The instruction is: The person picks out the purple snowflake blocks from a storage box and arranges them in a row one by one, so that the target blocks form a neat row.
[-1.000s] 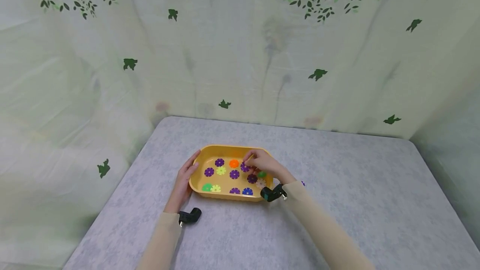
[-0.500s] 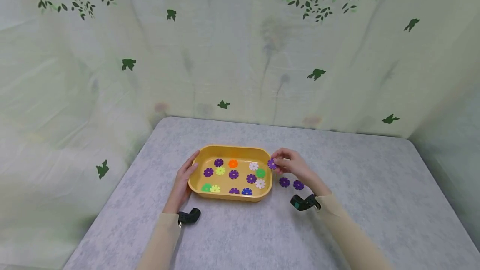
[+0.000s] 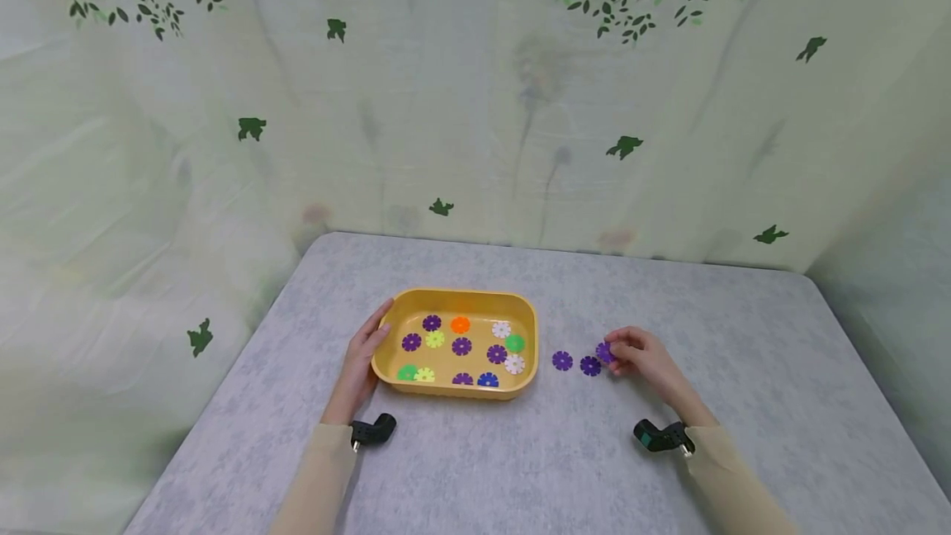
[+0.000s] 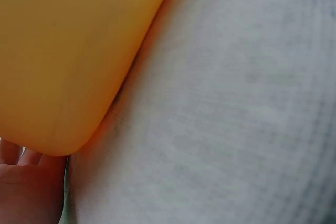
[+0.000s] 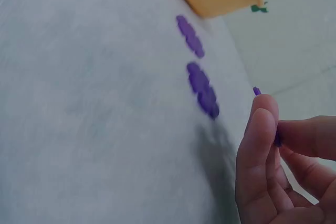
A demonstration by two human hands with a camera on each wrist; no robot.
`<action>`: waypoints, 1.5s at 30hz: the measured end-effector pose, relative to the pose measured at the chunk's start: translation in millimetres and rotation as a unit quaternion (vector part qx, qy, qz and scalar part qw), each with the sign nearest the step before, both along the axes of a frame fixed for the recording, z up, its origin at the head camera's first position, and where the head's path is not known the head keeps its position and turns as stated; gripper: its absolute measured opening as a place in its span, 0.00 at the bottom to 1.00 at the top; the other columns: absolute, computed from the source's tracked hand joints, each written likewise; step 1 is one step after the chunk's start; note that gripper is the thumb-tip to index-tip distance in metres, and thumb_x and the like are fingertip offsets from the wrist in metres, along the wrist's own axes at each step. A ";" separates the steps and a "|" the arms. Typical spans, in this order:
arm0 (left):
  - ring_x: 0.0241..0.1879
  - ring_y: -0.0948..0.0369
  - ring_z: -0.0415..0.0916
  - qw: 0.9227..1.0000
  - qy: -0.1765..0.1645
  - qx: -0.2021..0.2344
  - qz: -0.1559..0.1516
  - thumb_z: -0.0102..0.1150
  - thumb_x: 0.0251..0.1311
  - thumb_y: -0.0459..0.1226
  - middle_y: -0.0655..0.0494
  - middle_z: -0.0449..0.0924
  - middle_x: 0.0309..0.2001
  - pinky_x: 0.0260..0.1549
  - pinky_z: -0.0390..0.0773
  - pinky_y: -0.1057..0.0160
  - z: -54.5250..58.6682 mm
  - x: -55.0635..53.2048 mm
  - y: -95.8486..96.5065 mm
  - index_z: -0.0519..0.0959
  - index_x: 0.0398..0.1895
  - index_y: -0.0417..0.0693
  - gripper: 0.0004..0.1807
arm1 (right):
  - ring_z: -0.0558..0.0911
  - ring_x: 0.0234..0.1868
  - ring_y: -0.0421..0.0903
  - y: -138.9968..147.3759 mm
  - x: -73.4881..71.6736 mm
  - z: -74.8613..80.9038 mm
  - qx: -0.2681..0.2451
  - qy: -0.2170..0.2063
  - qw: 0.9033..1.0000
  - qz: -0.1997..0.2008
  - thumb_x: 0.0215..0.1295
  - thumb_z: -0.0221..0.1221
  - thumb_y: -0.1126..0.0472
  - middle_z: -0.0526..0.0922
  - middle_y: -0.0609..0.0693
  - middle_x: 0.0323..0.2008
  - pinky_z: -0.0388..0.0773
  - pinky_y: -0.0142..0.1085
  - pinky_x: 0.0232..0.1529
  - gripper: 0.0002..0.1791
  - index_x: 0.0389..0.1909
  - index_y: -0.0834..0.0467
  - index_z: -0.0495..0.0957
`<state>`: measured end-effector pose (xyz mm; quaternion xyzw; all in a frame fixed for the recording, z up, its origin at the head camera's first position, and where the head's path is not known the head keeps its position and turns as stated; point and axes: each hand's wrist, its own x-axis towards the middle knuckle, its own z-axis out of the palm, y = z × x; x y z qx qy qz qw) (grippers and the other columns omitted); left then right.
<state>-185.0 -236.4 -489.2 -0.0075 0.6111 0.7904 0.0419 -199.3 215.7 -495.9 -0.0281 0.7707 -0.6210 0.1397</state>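
My left hand (image 3: pixel 361 360) grips the left end of a yellow tray (image 3: pixel 453 391), its thumb at the rim. The left wrist view shows the tray wall (image 4: pixel 68 66) close up, with part of the hand (image 4: pixel 31 187) at its corner. Over the table right of the tray, my right hand (image 3: pixel 645 360) pinches a purple flower-shaped disc (image 3: pixel 604 352) between thumb and fingers. In the right wrist view the fingers hide most of that disc. Two more purple discs, one nearer the tray (image 3: pixel 562 361) and one nearer the hand (image 3: pixel 590 366), lie flat on the table.
Inside the tray lie several similar discs, among them an orange disc (image 3: pixel 461 325), a green disc (image 3: pixel 514 343), a white disc (image 3: pixel 501 329) and a blue disc (image 3: pixel 488 380). The grey table (image 3: pixel 743 403) meets a leaf-patterned curtain (image 3: pixel 475 106) at the back.
My right hand has come out of the tray with a purple disc and moved right, past the two discs on the table. My left hand stays on the tray.
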 end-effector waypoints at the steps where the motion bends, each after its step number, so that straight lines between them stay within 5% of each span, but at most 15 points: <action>1: 0.71 0.57 0.48 1.000 -0.001 -0.001 0.000 0.43 0.74 0.36 0.53 0.48 0.74 0.68 0.52 0.57 0.4 0.3 -0.1 0.55 0.74 0.46 0.28 | 0.81 0.29 0.44 2.9 1.6 -1.7 0.003 -0.004 1.000 -0.003 0.71 0.49 0.68 0.79 0.56 0.35 0.82 0.35 0.31 0.15 0.51 0.76 0.68; 16: 0.71 0.59 0.49 1.000 0.002 -0.006 0.012 0.45 0.73 0.41 0.58 0.50 0.74 0.67 0.55 0.61 -17.3 -7.4 -7.0 0.57 0.74 0.52 0.28 | 0.80 0.23 0.46 5.4 9.6 -2.1 0.132 0.013 0.990 -0.038 0.69 0.52 0.66 0.79 0.56 0.32 0.81 0.36 0.24 0.10 0.45 0.69 0.75; 24: 0.71 0.59 0.49 1.000 0.002 -0.001 0.014 0.45 0.73 0.41 0.58 0.51 0.74 0.66 0.56 0.62 -16.7 -7.6 -6.4 0.57 0.74 0.51 0.28 | 0.80 0.29 0.47 -21.1 -1.1 22.2 0.033 0.022 0.999 -0.018 0.72 0.50 0.63 0.74 0.69 0.43 0.82 0.35 0.32 0.16 0.51 0.73 0.71; 34: 0.71 0.58 0.48 1.000 -0.005 -0.004 0.006 0.43 0.74 0.37 0.55 0.49 0.74 0.65 0.57 0.63 -0.3 -0.9 -0.6 0.55 0.74 0.47 0.27 | 0.80 0.31 0.48 -87.6 -10.0 52.7 -0.032 0.016 0.998 0.043 0.71 0.52 0.61 0.75 0.67 0.44 0.82 0.43 0.41 0.17 0.53 0.70 0.70; 41: 0.71 0.58 0.48 1.000 -0.007 -0.008 0.005 0.43 0.74 0.38 0.55 0.49 0.74 0.66 0.56 0.62 1.3 0.8 1.1 0.55 0.74 0.47 0.28 | 0.80 0.35 0.52 -134.3 -15.9 59.4 -0.074 -0.014 0.992 0.097 0.71 0.51 0.64 0.73 0.68 0.50 0.82 0.40 0.41 0.17 0.55 0.70 0.69; 45: 0.71 0.58 0.48 1.000 -0.006 -0.010 0.005 0.43 0.74 0.38 0.55 0.49 0.74 0.66 0.56 0.62 0.9 0.5 1.0 0.55 0.74 0.47 0.28 | 0.80 0.38 0.51 -157.4 -17.8 60.8 -0.080 -0.040 0.989 0.115 0.71 0.50 0.64 0.72 0.68 0.53 0.80 0.46 0.48 0.18 0.57 0.70 0.68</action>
